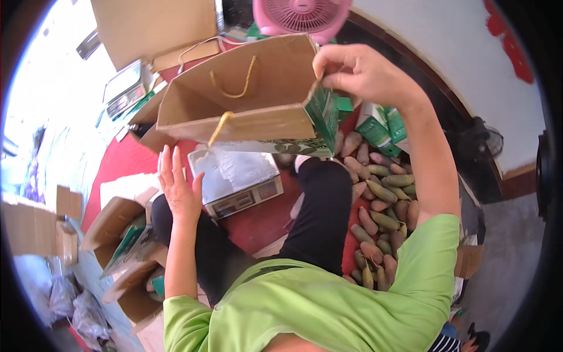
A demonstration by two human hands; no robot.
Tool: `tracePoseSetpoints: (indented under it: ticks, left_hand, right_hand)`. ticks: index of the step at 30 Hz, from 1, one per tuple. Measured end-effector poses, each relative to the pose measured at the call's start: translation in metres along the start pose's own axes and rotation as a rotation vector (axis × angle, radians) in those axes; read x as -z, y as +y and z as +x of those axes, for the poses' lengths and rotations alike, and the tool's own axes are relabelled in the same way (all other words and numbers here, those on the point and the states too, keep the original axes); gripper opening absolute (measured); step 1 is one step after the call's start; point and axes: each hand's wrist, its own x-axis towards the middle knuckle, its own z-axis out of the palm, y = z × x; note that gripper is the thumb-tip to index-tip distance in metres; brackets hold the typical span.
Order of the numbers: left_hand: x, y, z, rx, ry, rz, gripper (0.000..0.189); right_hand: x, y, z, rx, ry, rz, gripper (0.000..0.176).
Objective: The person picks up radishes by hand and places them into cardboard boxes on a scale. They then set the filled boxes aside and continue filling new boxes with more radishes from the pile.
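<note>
A brown paper bag (258, 120) with yellow rope handles and green printed sides hangs in the air, its mouth open toward me. My right hand (349, 70) pinches the bag's upper right edge between thumb and fingers. Below the bag's left end is my left hand (179, 185), raised with its fingers spread and nothing in it. Under the bag, between my legs, a weighing scale (234, 176) with a pale, shiny top stands on the red floor covering (258, 226).
Many green and reddish root vegetables (381, 220) lie to my right, below green boxes (375, 129). Opened bags (114, 226) stand at my left. Another scale (125, 88) is at the upper left, and a pink fan (302, 14) at the top. A person's foot (481, 339) shows at lower right.
</note>
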Motion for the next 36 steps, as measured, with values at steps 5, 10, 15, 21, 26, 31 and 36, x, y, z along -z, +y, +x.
tracePoseSetpoints:
  ticks: [5,10,15,21,26,31,36]
  left_hand:
    - [0.012,-0.010,-0.004,-0.027,-0.073,0.145,0.069]
    - [-0.006,-0.026,-0.020,-0.188,-0.433,0.147,0.009]
    - [-0.014,-0.024,-0.019,-0.155,-0.626,0.194,0.013]
    - [-0.021,-0.019,-0.018,-0.110,-0.751,0.325,0.015]
    - [-0.023,-0.014,-0.016,-0.165,-0.762,0.320,0.016]
    - [-0.026,-0.010,-0.015,-0.189,-0.708,0.316,0.015]
    - [-0.031,-0.001,-0.012,-0.281,-0.493,0.257,0.021]
  right_hand:
    - [-0.064,0.046,0.027,0.077,-0.113,0.041,0.013]
    - [-0.153,0.134,0.030,-0.149,-0.107,0.066,0.016]
    - [-0.184,0.161,0.016,-0.315,-0.096,-0.116,0.025]
    - [-0.200,0.181,0.012,-0.402,-0.081,0.012,0.040]
    - [-0.214,0.179,0.015,-0.346,0.071,-0.170,0.046]
    - [-0.220,0.200,0.018,-0.384,0.137,-0.107,0.049]
    - [-0.216,0.215,0.022,-0.421,0.144,-0.132,0.049]
